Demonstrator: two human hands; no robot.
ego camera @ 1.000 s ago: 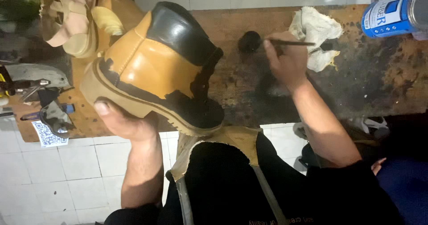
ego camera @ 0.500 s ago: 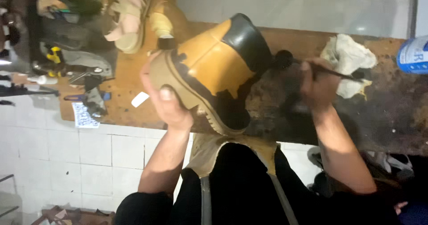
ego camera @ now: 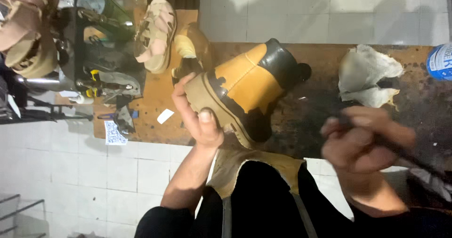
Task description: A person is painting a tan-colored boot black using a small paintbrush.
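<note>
boot toe lower-left, collar upper-right | left hand grips toe

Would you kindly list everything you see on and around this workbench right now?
boot: one, tan with black collar, over the bench centre, held at its toe.
sandal: one, beige, bench, upper left.
rag: one, white, crumpled, bench right.
can: one, blue and white, right edge.
workbench: one, brown wood, stained dark.
apron: one, tan, below the bench.
left hand: grip closed on the boot.
right hand: blurred, closed on a thin dark brush.
</note>
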